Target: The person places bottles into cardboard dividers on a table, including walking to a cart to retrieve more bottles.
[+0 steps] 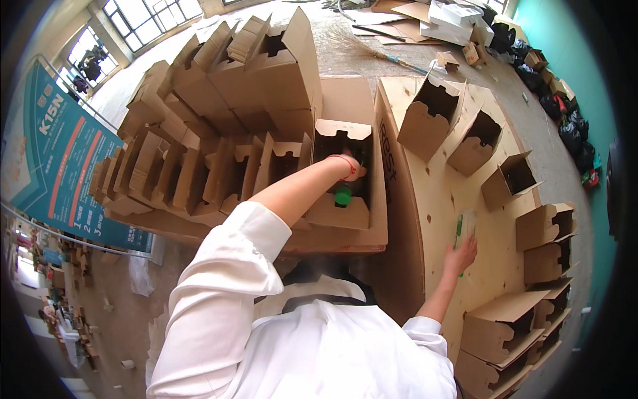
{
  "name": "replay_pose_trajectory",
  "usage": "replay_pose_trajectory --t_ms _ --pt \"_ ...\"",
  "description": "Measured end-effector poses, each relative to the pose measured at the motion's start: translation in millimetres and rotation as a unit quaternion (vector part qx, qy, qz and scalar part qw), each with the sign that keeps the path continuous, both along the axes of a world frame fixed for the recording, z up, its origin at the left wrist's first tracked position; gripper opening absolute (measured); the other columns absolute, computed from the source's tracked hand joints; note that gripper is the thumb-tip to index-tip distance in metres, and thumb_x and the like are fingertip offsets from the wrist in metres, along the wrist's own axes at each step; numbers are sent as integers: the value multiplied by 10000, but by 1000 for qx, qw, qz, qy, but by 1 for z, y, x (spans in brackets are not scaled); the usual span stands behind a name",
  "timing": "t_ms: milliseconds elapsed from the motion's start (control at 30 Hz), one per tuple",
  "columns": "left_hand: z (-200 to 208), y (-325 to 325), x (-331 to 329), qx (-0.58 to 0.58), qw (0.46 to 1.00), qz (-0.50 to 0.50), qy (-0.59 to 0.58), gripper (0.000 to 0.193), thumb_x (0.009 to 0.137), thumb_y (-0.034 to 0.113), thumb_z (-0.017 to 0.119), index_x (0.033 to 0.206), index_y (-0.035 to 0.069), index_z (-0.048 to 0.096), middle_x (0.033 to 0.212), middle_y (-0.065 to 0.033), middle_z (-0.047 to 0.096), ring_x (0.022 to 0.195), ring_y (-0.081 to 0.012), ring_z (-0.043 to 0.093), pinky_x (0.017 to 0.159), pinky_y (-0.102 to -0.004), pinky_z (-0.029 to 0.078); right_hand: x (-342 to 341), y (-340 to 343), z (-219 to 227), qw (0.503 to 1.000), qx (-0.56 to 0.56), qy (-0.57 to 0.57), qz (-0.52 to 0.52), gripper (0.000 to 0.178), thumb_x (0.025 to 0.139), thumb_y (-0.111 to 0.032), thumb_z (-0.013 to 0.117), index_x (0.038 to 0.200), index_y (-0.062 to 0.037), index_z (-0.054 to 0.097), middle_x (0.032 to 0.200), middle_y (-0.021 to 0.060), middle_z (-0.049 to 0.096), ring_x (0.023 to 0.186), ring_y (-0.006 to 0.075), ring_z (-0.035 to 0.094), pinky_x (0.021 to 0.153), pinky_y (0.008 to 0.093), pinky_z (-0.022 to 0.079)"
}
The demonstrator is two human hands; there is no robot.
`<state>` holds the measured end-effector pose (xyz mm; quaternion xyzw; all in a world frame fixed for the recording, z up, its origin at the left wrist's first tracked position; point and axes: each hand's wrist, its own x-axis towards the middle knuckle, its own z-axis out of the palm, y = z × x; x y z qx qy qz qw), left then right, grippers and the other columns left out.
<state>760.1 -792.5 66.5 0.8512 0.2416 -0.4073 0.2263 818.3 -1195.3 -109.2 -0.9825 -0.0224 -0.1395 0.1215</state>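
Note:
My left hand, a red string round its wrist, reaches down into an open cardboard carton in front of me. Its curled fingers are over a clear bottle with a green cap, whose cap points toward me; the fingertips are hidden. Dark shapes deeper in that carton cannot be made out. Off to the right, my right hand is closed round a clear bottle with green on it, over a pale plywood surface.
Rows of folded and open cartons stand to the left and beyond. Several open cartons line the plywood's right side. A blue-green banner stands far left. A broom and black bags lie on the floor.

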Motion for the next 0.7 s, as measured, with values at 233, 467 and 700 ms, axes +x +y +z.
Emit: replay_pose_trajectory --t_ms 233,467,700 --pt "-75 18 10 29 996 -75 -23 698 910 586 440 1398 87 452 1440 -192 423 1249 -325 493 993 -397 430 3 -6 2 999 26 -8 32 799 727 -138 763 1423 -59 378 1401 242 410 1279 399 405 1060 486 350" --pt "-51 1 -1 -14 989 -139 52 723 888 604 495 1379 74 483 1445 -138 427 1217 -337 507 1005 -518 404 9 -15 -4 1000 20 -7 8 792 748 -155 761 1425 -48 365 1398 232 416 1266 387 424 1047 478 365" --pt "-94 -23 -20 228 970 -78 41 537 863 388 617 1353 183 540 1403 -71 504 1109 -254 612 830 -388 525 -8 16 40 992 -14 38 -118 812 718 -162 785 1411 -45 379 1350 226 459 1214 355 477 986 479 419"
